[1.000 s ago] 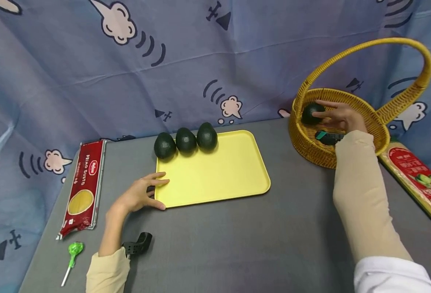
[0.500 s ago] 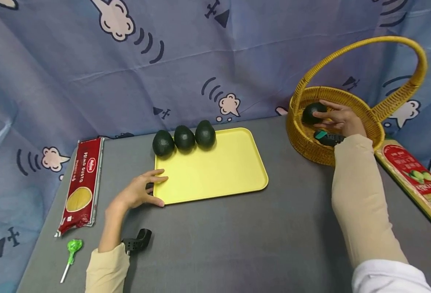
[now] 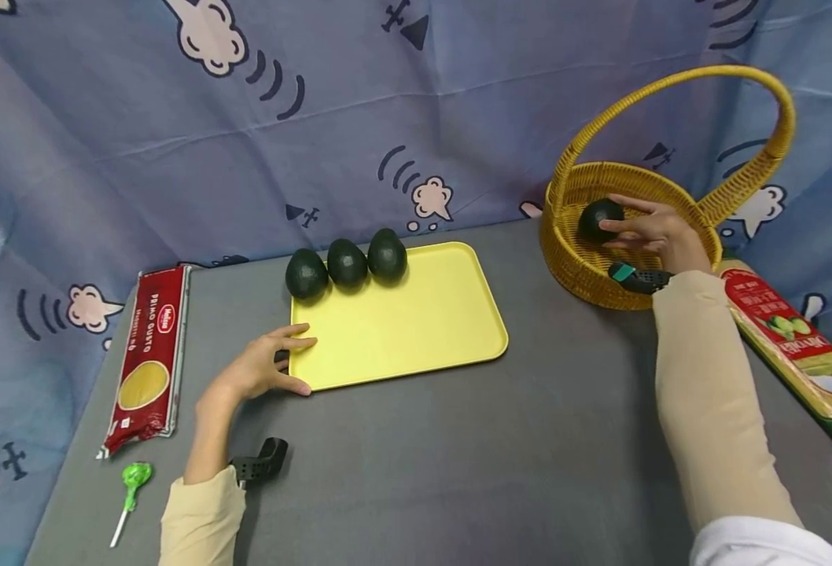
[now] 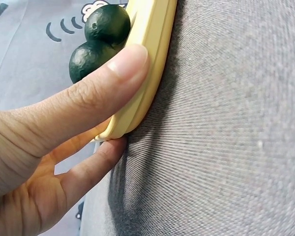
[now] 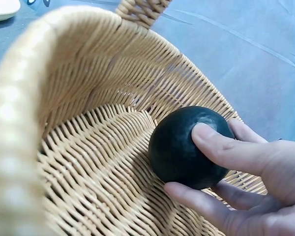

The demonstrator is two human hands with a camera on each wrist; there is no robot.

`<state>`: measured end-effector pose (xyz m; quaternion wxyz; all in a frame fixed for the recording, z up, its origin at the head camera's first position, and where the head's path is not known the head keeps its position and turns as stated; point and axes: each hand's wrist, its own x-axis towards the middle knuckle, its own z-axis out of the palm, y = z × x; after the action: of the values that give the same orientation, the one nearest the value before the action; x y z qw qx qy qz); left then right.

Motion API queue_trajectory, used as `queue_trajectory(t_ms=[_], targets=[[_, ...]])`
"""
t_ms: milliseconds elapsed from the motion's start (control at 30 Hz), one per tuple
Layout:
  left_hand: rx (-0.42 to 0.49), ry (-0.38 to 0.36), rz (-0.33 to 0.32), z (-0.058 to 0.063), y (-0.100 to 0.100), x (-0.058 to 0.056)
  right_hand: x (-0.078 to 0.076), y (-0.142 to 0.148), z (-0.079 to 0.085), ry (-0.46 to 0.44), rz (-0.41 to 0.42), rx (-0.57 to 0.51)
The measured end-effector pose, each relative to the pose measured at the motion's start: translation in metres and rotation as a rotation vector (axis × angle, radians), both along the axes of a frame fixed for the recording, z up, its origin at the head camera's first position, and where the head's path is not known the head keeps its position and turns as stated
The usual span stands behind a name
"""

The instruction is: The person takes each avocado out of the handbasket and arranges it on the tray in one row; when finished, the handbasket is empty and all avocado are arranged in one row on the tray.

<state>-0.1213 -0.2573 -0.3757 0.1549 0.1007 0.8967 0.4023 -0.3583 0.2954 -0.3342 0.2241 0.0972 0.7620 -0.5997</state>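
In the head view my right hand [image 3: 660, 229] reaches into the yellow wicker basket [image 3: 565, 255] and grips a dark green avocado [image 3: 598, 220]. The right wrist view shows thumb and fingers round this avocado [image 5: 184, 150], over the woven bottom. My left hand [image 3: 255, 368] holds the left end of a shallow yellow tray [image 3: 402, 330]. Up close in the left wrist view, its thumb [image 4: 96, 96] lies along the tray's rim, with fingertips at the corner. Three more avocados [image 3: 347, 264] stand in a row along the tray's back left edge.
A red spaghetti packet [image 3: 149, 354] and a green lollipop [image 3: 133, 487] lie at the left. Beside the basket, at the right, lies a long red and green packet [image 3: 791, 338]. The basket's tall handle [image 3: 671, 79] arches overhead, and a patterned blue cloth [image 3: 345, 157] hangs behind the table.
My right hand, still gripping the avocado, has shifted slightly right and nearer within the basket. The left hand stays on the tray. The head view has swung slightly.
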Motion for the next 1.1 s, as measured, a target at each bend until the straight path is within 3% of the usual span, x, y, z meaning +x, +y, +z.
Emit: queue_trajectory(t_ms=[367, 600, 900, 1100], targets=[[0.001, -0.007, -0.006, 0.003, 0.0, -0.001, 0.012, -0.004, 0.014, 0.024, -0.028, -0.068], [0.013, -0.019, -0.015, 0.003, 0.001, -0.001, 0.023, -0.008, 0.021, 0.093, 0.025, -0.069], [0.001, 0.007, -0.026, 0.002, 0.002, 0.003, 0.057, -0.019, 0.031, 0.111, -0.046, -0.287], [-0.024, 0.027, -0.041, 0.003, 0.003, 0.003, 0.087, -0.022, 0.033, 0.18, -0.103, -0.267]])
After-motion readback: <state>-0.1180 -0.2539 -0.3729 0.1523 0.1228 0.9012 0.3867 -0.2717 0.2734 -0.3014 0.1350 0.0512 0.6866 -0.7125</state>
